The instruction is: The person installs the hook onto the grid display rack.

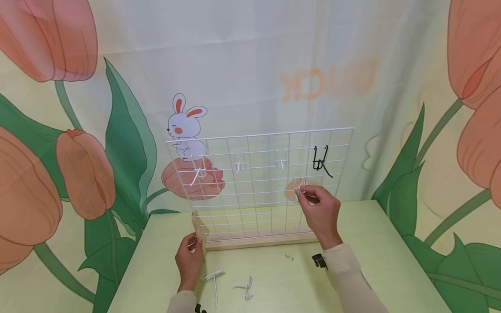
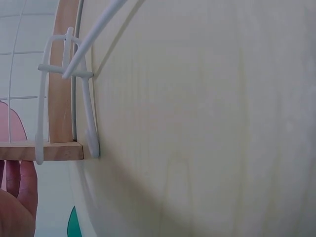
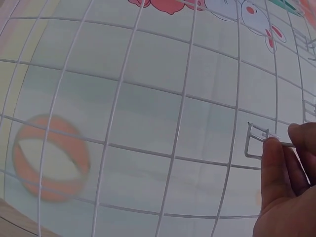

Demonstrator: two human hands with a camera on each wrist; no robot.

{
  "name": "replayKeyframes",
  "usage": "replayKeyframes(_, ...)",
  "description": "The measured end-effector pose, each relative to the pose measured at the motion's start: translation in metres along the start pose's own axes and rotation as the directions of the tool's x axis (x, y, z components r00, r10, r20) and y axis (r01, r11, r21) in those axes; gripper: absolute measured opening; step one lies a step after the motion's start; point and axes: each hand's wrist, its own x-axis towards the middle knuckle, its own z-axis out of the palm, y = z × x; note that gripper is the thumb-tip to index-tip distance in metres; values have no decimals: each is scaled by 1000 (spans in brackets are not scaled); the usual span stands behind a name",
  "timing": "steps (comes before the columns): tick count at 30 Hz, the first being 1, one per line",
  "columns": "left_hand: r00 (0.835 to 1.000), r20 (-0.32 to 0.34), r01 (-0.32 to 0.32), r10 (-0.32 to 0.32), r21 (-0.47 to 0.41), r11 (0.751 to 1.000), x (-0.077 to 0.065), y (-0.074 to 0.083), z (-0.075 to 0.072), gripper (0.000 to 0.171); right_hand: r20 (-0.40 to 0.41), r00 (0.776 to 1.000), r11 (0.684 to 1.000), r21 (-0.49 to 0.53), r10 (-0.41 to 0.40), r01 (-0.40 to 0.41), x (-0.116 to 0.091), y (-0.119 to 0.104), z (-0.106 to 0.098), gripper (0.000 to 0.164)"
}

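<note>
My right hand (image 1: 321, 211) pinches a white wire hook (image 3: 256, 140) between thumb and fingers, right at the bars of the white wire grid panel (image 1: 258, 180). The panel stands upright in a wooden base (image 1: 258, 241). At the base's left end, the fingers of my left hand (image 1: 189, 258) touch the outer side of the wooden foot (image 2: 54, 151). Higher on the grid hang white hooks at the left (image 1: 200, 172) and middle, plus a black hook (image 1: 320, 163) at the right.
Two loose white hooks, one left (image 1: 214, 276) and one right (image 1: 247, 287), lie on the pale green table (image 1: 375, 261) before the base. Small metal bits (image 1: 288, 257) lie nearby. Behind the panel hangs a printed curtain (image 1: 242, 87) with tulips and a rabbit.
</note>
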Motion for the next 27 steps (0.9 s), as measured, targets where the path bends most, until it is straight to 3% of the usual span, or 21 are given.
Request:
replayKeyframes(20, 999, 30, 28, -29, 23, 999, -1, 0, 0, 25, 30, 1000, 999, 43, -10, 8, -15, 6, -6, 15)
replayKeyframes(27, 1000, 22, 12, -12, 15, 1000, 1, 1, -1, 25, 31, 1000, 999, 49, 0, -1, -21, 4, -8, 14)
